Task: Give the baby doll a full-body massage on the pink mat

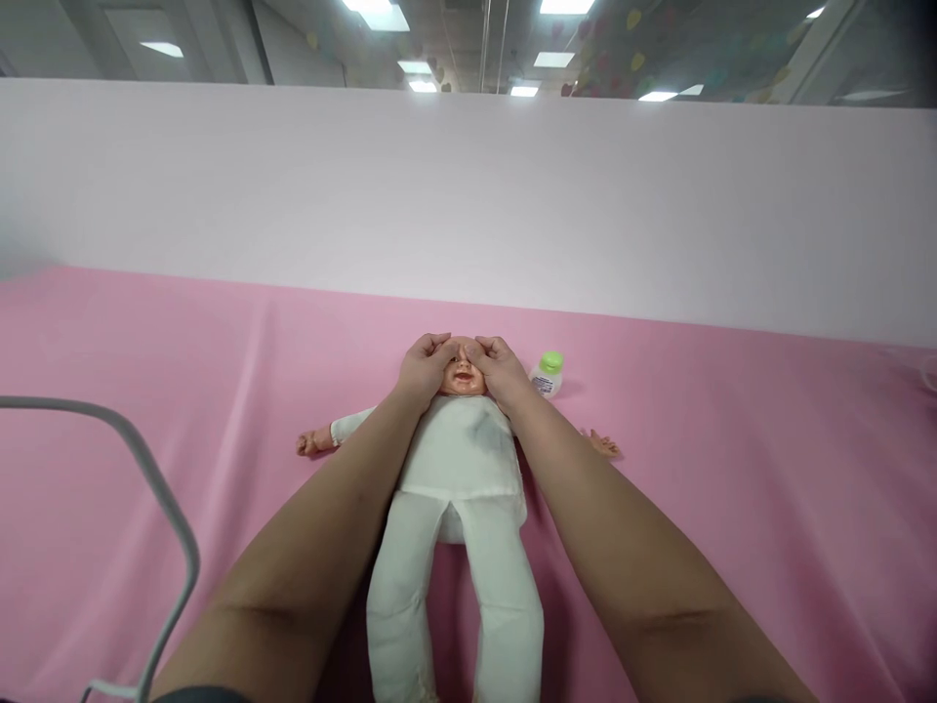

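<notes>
A baby doll with a white cloth body lies on its back, its head toward the far side and its legs toward me. My left hand cups one side of the doll's head, the thumb pressed on the upper face near the eye. On the other side my right hand grips the head the same way, with its thumb close to the left one. Between the thumbs the nose and open mouth show; the eyes are mostly covered. A small bottle with a green cap stands just right of my right hand.
Pink sheeting covers the surface under the doll. Behind it rises a white wall panel with glass above. A grey bent tube curves in at the lower left. Some clear object is cut off at the right edge.
</notes>
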